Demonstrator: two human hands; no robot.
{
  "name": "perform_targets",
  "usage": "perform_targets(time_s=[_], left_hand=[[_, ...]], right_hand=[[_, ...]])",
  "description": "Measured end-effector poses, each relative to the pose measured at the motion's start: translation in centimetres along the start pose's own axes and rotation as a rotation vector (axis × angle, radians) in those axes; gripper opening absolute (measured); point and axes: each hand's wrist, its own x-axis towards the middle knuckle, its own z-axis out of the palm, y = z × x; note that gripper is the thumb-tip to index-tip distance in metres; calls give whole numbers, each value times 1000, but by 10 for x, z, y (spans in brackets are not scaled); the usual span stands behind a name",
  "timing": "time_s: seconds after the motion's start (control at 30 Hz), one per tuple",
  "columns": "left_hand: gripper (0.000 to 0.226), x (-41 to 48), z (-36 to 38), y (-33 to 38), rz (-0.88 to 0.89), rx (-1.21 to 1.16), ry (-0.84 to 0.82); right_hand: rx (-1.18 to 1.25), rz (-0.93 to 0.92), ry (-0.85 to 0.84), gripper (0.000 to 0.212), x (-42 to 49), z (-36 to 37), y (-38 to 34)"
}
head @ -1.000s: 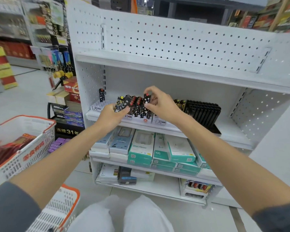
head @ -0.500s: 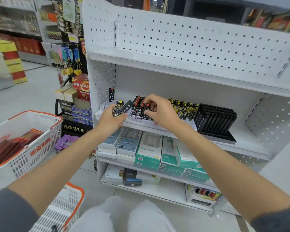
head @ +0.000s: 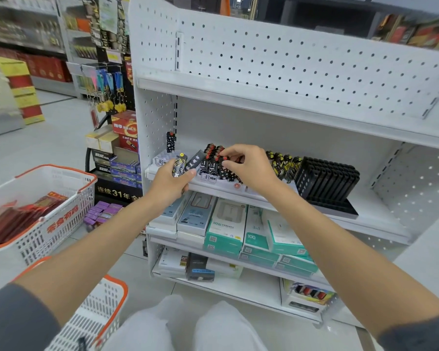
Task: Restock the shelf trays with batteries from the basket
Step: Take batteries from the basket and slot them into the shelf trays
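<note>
Single head-worn wide-angle view, looking forward and down from a low position facing the shelf unit (head: 264, 59), at arm's reach: left hand (head: 167, 184) and right hand (head: 251, 168) meet the batteries (head: 211, 158) at frame centre. The basket (head: 61, 224) lies at the left edge.

Two hands were present: left hand (head: 166, 184) and right hand (head: 251, 168). Two baskets were present: one basket (head: 36, 211) at 9 o'clock, a second basket (head: 99, 312) at 7 o'clock. One black rack (head: 327, 181) stood at 3 o'clock.
</note>
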Motion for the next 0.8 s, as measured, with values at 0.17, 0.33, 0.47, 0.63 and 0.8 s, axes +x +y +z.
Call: perform_targets(time_s=[0.17, 0.33, 0.47, 0.63, 0.8], left_hand=[[10, -2, 1, 4, 14, 21, 2], [9, -3, 4, 4, 7, 29, -6], [6, -6, 5, 6, 27, 46, -12], [19, -8, 8, 14, 81, 41, 68], [21, -10, 19, 30, 151, 22, 59]], right_hand=[[12, 28, -13, 17, 2, -2, 3], [-291, -144, 36, 18, 5, 1, 9], [-360, -192, -52, 22, 3, -3, 7], [-28, -52, -16, 31, -3, -22, -7], [-116, -177, -117, 36, -8, -18, -18]])
